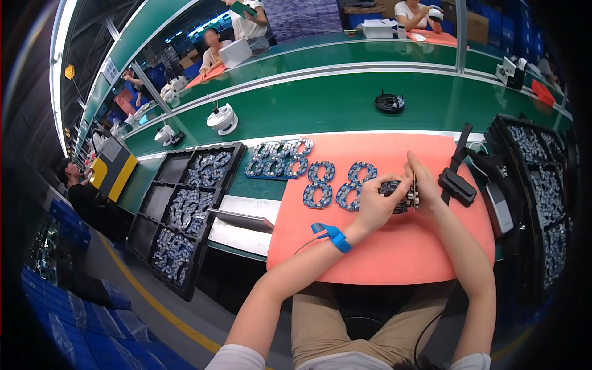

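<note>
My left hand and my right hand meet over the orange mat. Between them, tipped on edge, is a small circuit board; the left fingers pinch it and the right hand backs it with fingers stretched upward. Dark parts show beside my left fingers, too covered to make out. A blue wrist strap circles my left wrist. Just left of the hands lie two blue figure-eight board panels, the nearer one partly behind my left hand.
Further left sit several joined board panels and a black tray of boards. At right are a black strapped device, a grey-white box and another filled tray. A green conveyor carries white fan-like units. People work beyond.
</note>
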Available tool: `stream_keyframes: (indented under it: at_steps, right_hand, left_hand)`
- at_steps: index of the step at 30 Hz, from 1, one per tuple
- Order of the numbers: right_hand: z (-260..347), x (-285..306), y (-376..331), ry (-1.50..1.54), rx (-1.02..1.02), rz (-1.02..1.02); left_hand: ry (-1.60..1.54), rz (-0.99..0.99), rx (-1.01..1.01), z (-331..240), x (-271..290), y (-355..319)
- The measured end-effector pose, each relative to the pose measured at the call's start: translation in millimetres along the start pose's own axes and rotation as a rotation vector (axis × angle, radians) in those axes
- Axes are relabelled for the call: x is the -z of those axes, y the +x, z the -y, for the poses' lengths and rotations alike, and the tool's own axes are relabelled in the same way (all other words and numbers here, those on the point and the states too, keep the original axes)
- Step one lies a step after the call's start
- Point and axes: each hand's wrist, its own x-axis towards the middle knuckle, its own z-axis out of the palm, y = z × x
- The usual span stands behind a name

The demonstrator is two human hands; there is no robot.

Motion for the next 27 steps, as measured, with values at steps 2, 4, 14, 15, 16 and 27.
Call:
stream_keyframes:
  at_steps: [2,4,14,15,16,27]
  right_hand:
    - [0.1,-2.7,-2.7,0.034,-0.026,0.019]
    - [-4.2,4.2,0.6,0.0,-0.007,0.028]
    - [4.0,3.5,-3.7,-0.272,0.012,0.307]
    - [1.8,0.3,-6.1,-0.277,0.028,0.333]
    - [0.0,3.3,-4.6,-0.279,0.028,0.331]
    - [6.0,14.2,-1.4,-0.372,0.071,0.234]
  left_hand:
    - [-0.012,-0.007,-0.012,0.6,-1.0,0.8]
    - [-0.028,-0.028,-0.035,0.4,-0.9,1.6]
    - [-0.136,-0.293,0.089,15.0,18.0,21.0]
    - [-0.139,-0.292,0.09,15.6,16.4,20.5]
    - [-0.177,-0.31,0.083,12.9,13.4,20.3]
    - [0.267,-0.177,-0.029,13.9,19.2,19.7]
